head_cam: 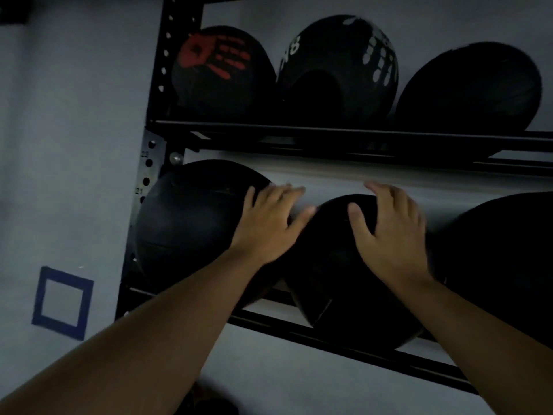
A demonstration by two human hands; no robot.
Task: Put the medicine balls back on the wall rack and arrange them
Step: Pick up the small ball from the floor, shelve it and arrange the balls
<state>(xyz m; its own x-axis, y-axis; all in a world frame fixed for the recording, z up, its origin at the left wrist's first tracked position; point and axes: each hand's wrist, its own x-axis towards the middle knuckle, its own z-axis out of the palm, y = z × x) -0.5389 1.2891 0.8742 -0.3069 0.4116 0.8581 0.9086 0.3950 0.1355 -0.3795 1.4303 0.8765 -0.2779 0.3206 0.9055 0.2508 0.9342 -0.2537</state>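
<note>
Reaching up from the bottom of the view, two bare forearms are extending toward a black wall rack (344,333). The left hand (266,226) is lying flat, its grip open with fingers spread, against the right flank of the lower-left medicine ball (191,229) and partly over the gap beside it. The right hand (389,232) is resting palm-down, grip likewise open and enclosing nothing, on top of the middle medicine ball (338,289). That middle ball is sitting low between the lower rails, just beside the left one. A third dark ball (502,259) is occupying the lower row to the right, partly cut off by the frame edge. Farther up, the top shelf is carrying three more: one bearing a red handprint (221,67), one with white handprint markings (338,64), and a plain black one (472,88). A blue tape square (37,298) is showing on the grey wall, left of the rack.
</note>
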